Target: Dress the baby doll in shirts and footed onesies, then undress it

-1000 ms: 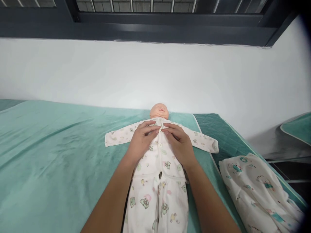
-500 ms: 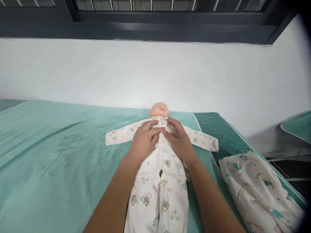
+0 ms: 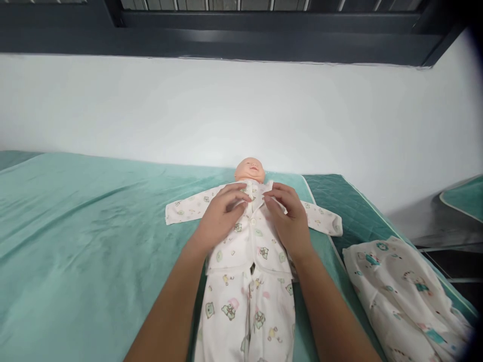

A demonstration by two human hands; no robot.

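A baby doll [image 3: 249,170] lies on its back on a green sheet [image 3: 86,236], dressed in a white printed romper [image 3: 249,281] with the sleeves spread to both sides. My left hand [image 3: 222,213] rests on the left of the doll's chest, fingers curled and pinching the romper's front edge near the collar. On the right of the chest my right hand [image 3: 289,216] has its fingers bent on the other front edge. Both hands meet at the button line just below the doll's chin.
Another white printed garment [image 3: 403,296] lies folded on a darker green quilted pad [image 3: 339,196] at the right. A white wall runs behind the bed, with a dark window frame [image 3: 241,30] above it. At the far right the bed ends and dark floor shows.
Both hands have shifted a little up the doll's chest towards the collar, and their fingertips have parted slightly along the button line. The doll and the folded garment have not moved.
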